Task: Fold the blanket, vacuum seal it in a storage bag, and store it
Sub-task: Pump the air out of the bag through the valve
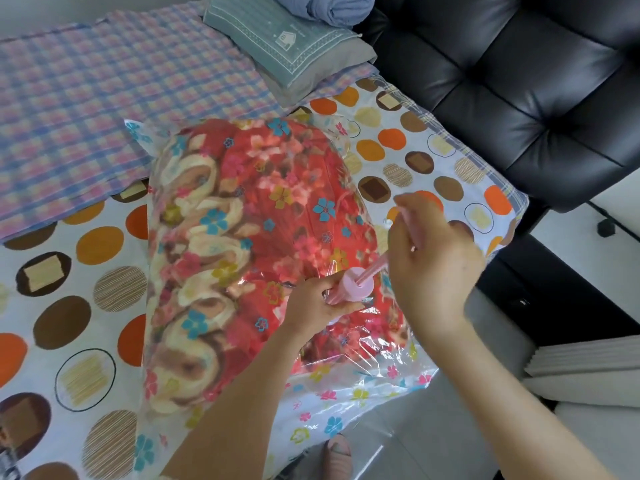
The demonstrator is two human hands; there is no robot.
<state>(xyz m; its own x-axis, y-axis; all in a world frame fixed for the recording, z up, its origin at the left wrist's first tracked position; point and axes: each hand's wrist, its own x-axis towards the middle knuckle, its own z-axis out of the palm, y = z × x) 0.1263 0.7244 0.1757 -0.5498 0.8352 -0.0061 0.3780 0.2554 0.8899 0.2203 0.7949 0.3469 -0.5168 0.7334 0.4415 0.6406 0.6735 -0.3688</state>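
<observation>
Blanket (263, 216), red and floral, sits folded inside the clear storage bag (360, 393), which lies on the bed (69, 306). Your left hand (311, 306) curls its fingers round the barrel of the pink pump (360, 287), which stands on the bag's near right part. Your right hand (433, 261), blurred, grips the handle (414, 230) at the top of the pump's slanted rod (375, 268).

Centre frame, blanket (242, 220) inside bag (346, 393), on the bed (69, 271); pump (356, 287) atop the bag, lower centre; pillow (287, 46) behind, upper centre; chair (519, 81) beside the bed, upper right.
</observation>
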